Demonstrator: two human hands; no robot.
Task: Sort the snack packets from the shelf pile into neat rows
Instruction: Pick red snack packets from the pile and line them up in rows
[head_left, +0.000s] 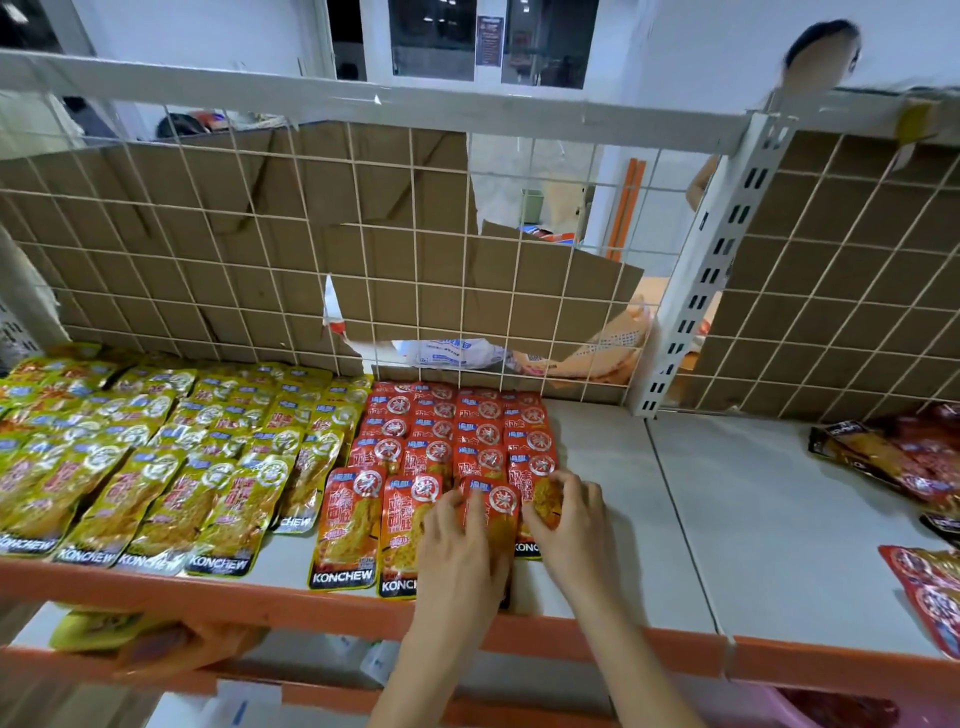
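Note:
Red-orange snack packets (452, 431) lie in overlapping rows at the middle of the white shelf (623, 493). Yellow-green packets (156, 441) fill rows to their left. My left hand (462, 551) lies over the front red packet (493, 506) of the third row, fingers curled on its edges. My right hand (566, 514) pinches the front packet (545, 499) of the rightmost red row with thumb and fingertips. A loose pile of dark red packets (904, 457) lies at the far right of the shelf.
A wire grid backed with torn cardboard (260, 249) closes the shelf's rear. An orange rail (311, 608) runs along the front edge. A slotted white upright (722, 260) stands right of centre. Another red packet (930, 587) lies at the right front. A lower shelf holds more packets (104, 629).

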